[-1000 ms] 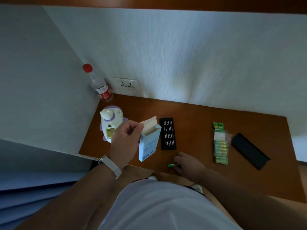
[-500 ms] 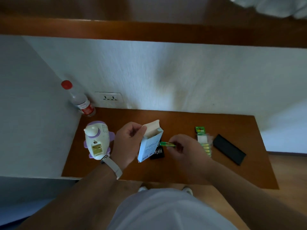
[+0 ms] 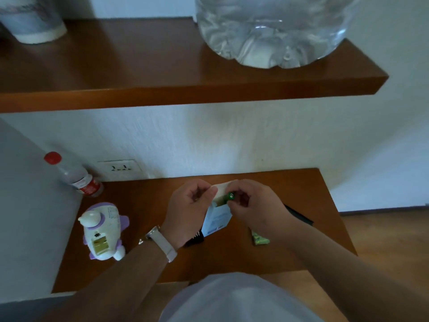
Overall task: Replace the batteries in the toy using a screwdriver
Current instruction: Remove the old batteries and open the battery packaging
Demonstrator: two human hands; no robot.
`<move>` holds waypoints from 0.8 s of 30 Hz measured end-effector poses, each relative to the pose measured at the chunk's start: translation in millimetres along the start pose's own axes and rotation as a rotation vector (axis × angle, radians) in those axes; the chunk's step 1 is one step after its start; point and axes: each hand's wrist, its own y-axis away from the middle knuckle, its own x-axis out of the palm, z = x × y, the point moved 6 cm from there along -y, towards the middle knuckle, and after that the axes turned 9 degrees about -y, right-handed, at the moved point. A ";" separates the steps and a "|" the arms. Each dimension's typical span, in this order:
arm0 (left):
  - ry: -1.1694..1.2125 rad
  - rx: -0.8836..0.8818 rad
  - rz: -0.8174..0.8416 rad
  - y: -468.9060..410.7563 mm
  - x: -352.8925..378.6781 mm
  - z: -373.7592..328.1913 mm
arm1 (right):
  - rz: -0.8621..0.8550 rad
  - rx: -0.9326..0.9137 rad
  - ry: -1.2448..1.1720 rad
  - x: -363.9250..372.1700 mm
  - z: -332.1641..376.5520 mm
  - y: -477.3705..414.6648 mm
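Note:
A white and purple toy (image 3: 103, 232) lies on the brown desk (image 3: 278, 256) at the left, its battery compartment open and facing up. My left hand (image 3: 189, 211) holds a small white and blue box (image 3: 217, 219) upright above the desk, pinching its open flap. My right hand (image 3: 251, 205) pinches a green battery (image 3: 231, 195) at the box's open top. A black bit tray (image 3: 195, 239) peeks out under my left wrist. A green battery pack (image 3: 260, 239) lies below my right forearm.
A clear bottle with a red cap (image 3: 73, 175) leans in the back left corner by a wall socket (image 3: 119, 168). A black case (image 3: 299, 217) lies behind my right arm. Above, a wooden shelf (image 3: 185, 89) carries a large water jug (image 3: 271, 29) and a cup (image 3: 32, 19).
My right hand picked the green battery up from the desk's front edge and brought it to the box's open top. The camera tilted up, bringing the shelf into view.

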 end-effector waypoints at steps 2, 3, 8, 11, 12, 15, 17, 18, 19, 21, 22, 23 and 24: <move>-0.005 0.009 0.008 0.4 9.4 -9.9 | -0.011 0.024 -0.040 -11.1 -7.4 2.2; -0.007 0.015 0.013 0.5 13.8 -14.3 | -0.014 0.039 -0.063 -16.7 -11.5 3.7; 0.049 -0.004 0.009 1.6 32.3 -35.4 | -0.111 0.038 -0.143 -49.9 -32.4 15.2; 0.092 -0.024 0.008 2.1 42.8 -50.2 | -0.138 0.058 -0.194 -69.2 -44.1 21.5; 0.104 -0.028 0.003 2.0 45.8 -54.5 | -0.134 0.066 -0.208 -74.1 -47.2 23.2; 0.132 -0.043 -0.006 1.0 55.2 -66.3 | -0.104 0.072 -0.256 -85.2 -53.0 24.9; 0.160 -0.051 -0.008 0.4 61.7 -73.3 | -0.034 0.079 -0.286 -88.9 -56.0 23.8; 0.178 -0.052 -0.009 0.4 65.0 -76.5 | 0.014 0.082 -0.301 -89.9 -57.2 23.4; 0.199 -0.051 -0.009 0.2 68.0 -79.9 | 0.057 0.082 -0.314 -90.9 -58.3 22.9; 0.226 -0.047 -0.003 -0.4 73.6 -85.7 | 0.101 0.077 -0.336 -94.9 -60.8 22.3; 0.235 -0.043 0.002 -0.9 76.3 -88.2 | 0.107 0.073 -0.349 -97.7 -61.9 21.9; 0.247 -0.036 0.008 -1.2 78.7 -91.2 | 0.108 0.068 -0.363 -100.9 -63.3 21.5; 0.257 -0.023 0.014 -1.4 80.9 -94.4 | 0.107 0.065 -0.378 -104.2 -64.5 21.2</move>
